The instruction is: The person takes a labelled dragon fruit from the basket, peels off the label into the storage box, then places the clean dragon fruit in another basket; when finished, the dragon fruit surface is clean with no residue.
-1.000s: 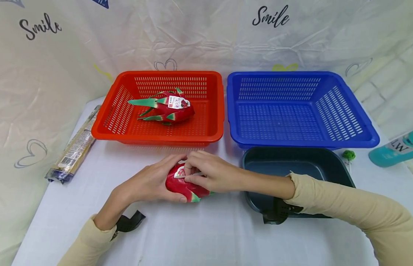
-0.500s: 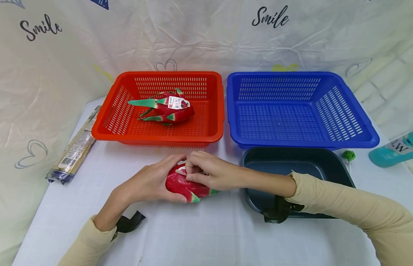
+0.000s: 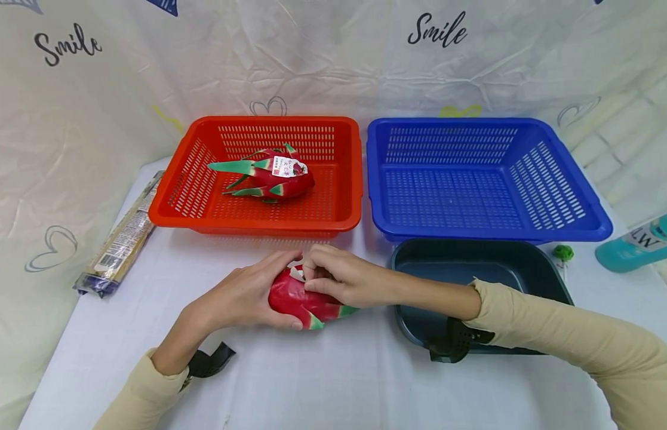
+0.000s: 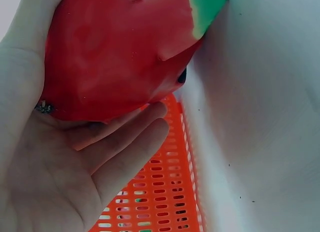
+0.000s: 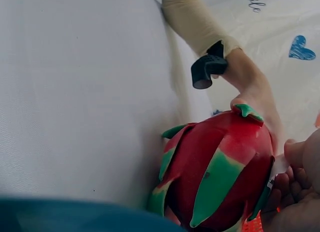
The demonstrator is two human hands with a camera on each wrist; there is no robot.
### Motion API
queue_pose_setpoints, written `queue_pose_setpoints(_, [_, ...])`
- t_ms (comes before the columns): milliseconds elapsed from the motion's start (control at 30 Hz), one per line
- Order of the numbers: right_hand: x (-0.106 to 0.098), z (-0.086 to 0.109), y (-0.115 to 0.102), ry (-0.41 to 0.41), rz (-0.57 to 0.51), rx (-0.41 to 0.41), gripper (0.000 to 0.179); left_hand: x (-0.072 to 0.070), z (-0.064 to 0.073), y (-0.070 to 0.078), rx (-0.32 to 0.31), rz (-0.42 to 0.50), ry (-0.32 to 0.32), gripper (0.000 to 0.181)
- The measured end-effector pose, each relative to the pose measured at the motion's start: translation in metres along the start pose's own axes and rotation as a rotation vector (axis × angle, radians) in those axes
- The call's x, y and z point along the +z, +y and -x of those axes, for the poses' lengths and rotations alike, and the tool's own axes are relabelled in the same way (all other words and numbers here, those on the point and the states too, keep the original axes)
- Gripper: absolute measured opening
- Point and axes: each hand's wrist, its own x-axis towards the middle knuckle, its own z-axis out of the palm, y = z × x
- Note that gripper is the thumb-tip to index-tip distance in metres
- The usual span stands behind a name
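Observation:
A red dragon fruit with green-tipped scales lies on the white cloth, below the red basket in the head view. My left hand holds its left end, thumb along the near side. In the left wrist view, fingers curve beneath the smooth red skin. Thumb and forefinger of my right hand pinch a white sticker on top of the fruit. Part of that sticker is lifted and curled; the fingers hide the remainder. Green scales of the dragon fruit show in the right wrist view.
A red basket at the back holds another labelled dragon fruit. To its right is a blue basket. A dark tray sits beneath my right forearm. A long packet lies left; a teal bottle is far right.
My right fingers have shifted slightly up and back with the sticker, and more of it has lifted off the skin. The left hand keeps its hold on the dragon fruit.

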Motion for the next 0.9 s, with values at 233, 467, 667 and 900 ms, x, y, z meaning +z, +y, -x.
queue_pose_setpoints(233, [-0.0019,-0.0016,0.0006,-0.010,-0.022,0.018,0.011,0.0005,-0.0001,-0.0011,-0.002,0.014,-0.002,0.105])
queue_pose_setpoints(467, [-0.0034,-0.0042,-0.0014,-0.053,0.006,0.050,0.028,0.0002,0.0005,-0.0019,0.008,0.025,0.005,0.099])
queue_pose_setpoints(667, [-0.0035,-0.0053,-0.0013,-0.067,0.039,0.023,0.040,0.0003,0.0010,-0.0020,-0.003,0.042,-0.002,0.100])
queue_pose_setpoints(900, [-0.0066,-0.0069,0.0010,-0.123,0.017,0.027,0.042,0.0002,0.0013,-0.0018,-0.004,0.033,-0.001,0.101])
